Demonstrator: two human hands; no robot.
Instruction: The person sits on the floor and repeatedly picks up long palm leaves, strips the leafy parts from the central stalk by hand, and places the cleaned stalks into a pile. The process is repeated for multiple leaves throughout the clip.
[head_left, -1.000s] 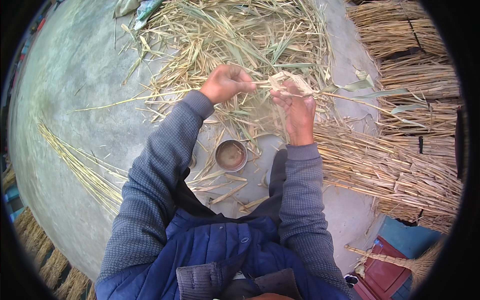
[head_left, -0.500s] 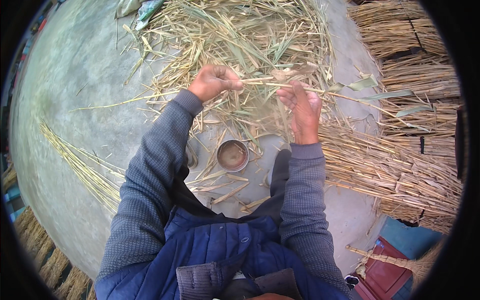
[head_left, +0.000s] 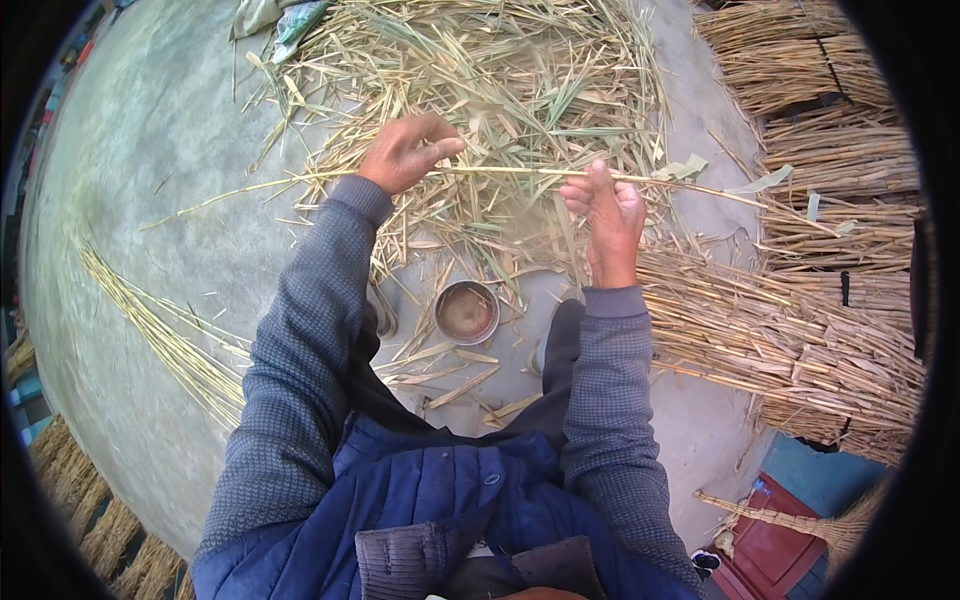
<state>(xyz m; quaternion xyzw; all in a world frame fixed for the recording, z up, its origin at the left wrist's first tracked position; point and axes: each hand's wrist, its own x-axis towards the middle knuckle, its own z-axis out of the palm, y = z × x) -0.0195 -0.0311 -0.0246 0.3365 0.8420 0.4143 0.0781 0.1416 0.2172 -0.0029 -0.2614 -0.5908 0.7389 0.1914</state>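
A long, thin, yellowish reed stalk (head_left: 510,170) runs crosswise in front of me, its thin end reaching far left and a few strips of dry leaf (head_left: 682,169) clinging to its right part. My left hand (head_left: 408,152) is closed, fingers curled in and thumb forward, at the stalk's left half. The stalk passes behind this hand, so the exact hold is hidden. With thumb against fingers, my right hand (head_left: 608,215) grips the stalk farther right. Below the stalk lies a big heap of stripped leaves and straw (head_left: 480,75).
A round bowl (head_left: 466,312) stands on the concrete floor between my feet. Thin stripped stalks (head_left: 165,330) lie to the left. Thick reed bundles (head_left: 790,340) are stacked on the right. A straw broom (head_left: 775,520) and a dark red panel (head_left: 768,545) are at lower right.
My left hand has moved left along the stalk. The brownish leaf near my right hand is gone from the stalk, which now shows bare between the hands. My right hand has hardly moved.
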